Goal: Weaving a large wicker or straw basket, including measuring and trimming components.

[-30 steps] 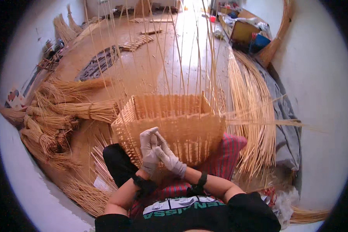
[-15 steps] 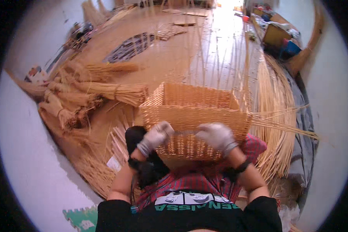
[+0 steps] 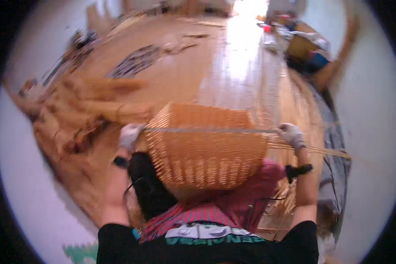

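A rectangular woven wicker basket (image 3: 207, 152) rests against my lap, its openwork side facing me. Stretched straight across its upper part is a thin grey strip (image 3: 211, 130), perhaps a measuring tape; blur hides its details. In a white glove, my left hand (image 3: 130, 134) pinches one end just beyond the basket's left edge. My right hand (image 3: 291, 134), gloved the same way, is closed on the other end past the right edge. Long loose canes (image 3: 328, 152) stick out to the right from the basket, below my right hand.
Bundles of wicker canes (image 3: 114, 111) lie at the left along the wall. More long canes (image 3: 301, 101) spread over the floor at the right, beside a grey sheet (image 3: 334, 163). A dark flat pile (image 3: 136, 60) lies farther off, and a box (image 3: 299, 46) stands at the back right.
My hands have moved from close together at the basket's front wall out to its sides and upward. The grey strip now spans the basket's width. The view has shifted slightly.
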Available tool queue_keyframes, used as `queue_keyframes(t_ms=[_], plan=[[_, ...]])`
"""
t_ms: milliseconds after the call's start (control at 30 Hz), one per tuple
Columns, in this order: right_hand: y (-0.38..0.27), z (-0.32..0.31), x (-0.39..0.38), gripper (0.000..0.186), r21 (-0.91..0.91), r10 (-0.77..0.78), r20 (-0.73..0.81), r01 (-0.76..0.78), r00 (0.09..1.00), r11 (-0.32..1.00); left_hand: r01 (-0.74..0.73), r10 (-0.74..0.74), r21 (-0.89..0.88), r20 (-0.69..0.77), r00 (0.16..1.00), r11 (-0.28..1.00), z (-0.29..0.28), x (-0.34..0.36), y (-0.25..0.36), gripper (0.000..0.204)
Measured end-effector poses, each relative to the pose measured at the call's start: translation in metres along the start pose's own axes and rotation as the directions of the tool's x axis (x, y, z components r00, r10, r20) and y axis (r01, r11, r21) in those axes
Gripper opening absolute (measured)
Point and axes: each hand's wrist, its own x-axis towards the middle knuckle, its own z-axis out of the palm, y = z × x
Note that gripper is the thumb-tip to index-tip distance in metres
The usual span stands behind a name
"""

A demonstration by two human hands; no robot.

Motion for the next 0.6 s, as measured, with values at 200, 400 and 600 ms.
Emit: queue_keyframes(t_ms=[200, 400, 600], plan=[[-0.004, -0.013, 0.022, 0.053, -0.102, 0.008, 0.030, -0.005, 1.000, 0.995, 0.044, -0.014, 0.276, -0.107, 0.994, 0.960, -0.011, 0.025, 0.014, 0.038], [0.012, -0.011, 0.025, 0.059, -0.058, 0.126, 0.220, -0.115, 0.967, 0.992, 0.159, -0.152, 0.222, -0.051, 0.987, 0.962, -0.006, 0.058, -0.040, 0.037], [0.006, -0.009, 0.014, 0.049, 0.059, 0.170, 0.055, -0.173, 0.984, 0.983, 0.181, -0.181, 0.078, -0.004, 0.984, 0.980, -0.015, 0.074, -0.056, 0.032]])
